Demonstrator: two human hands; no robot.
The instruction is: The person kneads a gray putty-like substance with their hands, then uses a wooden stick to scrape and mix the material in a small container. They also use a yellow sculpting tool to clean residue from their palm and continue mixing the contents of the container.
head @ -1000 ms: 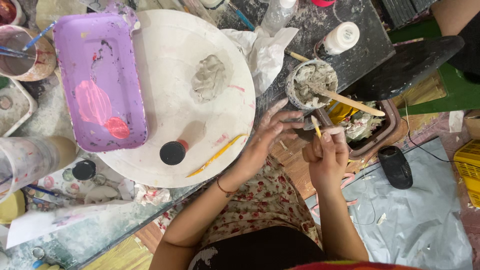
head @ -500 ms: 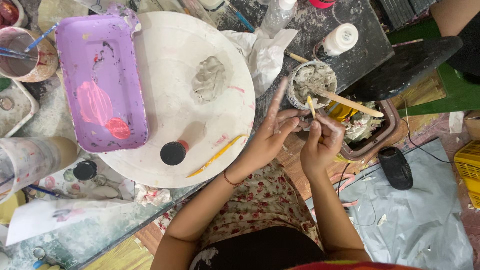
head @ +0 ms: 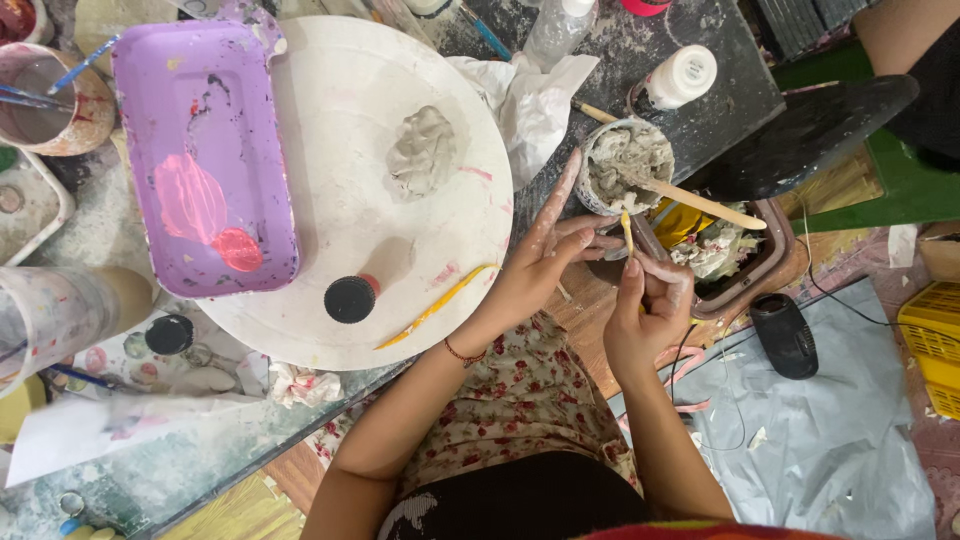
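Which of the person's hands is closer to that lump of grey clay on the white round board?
The left hand. It sits at the board's edge, just right of the clay lump. The right hand, holding a small yellow tool, is farther right, off the white board.

The tray (head: 205, 150) is lilac with pink and red paint smears. The round board (head: 400, 240) is off-white, the clay lump (head: 422, 150) on it grey. A bottle (head: 352, 296) has a black cap. The tool (head: 435, 304) is yellow. The dress (head: 520, 400) is cream with small red flowers. The cup (head: 625, 165) holds grey paste.
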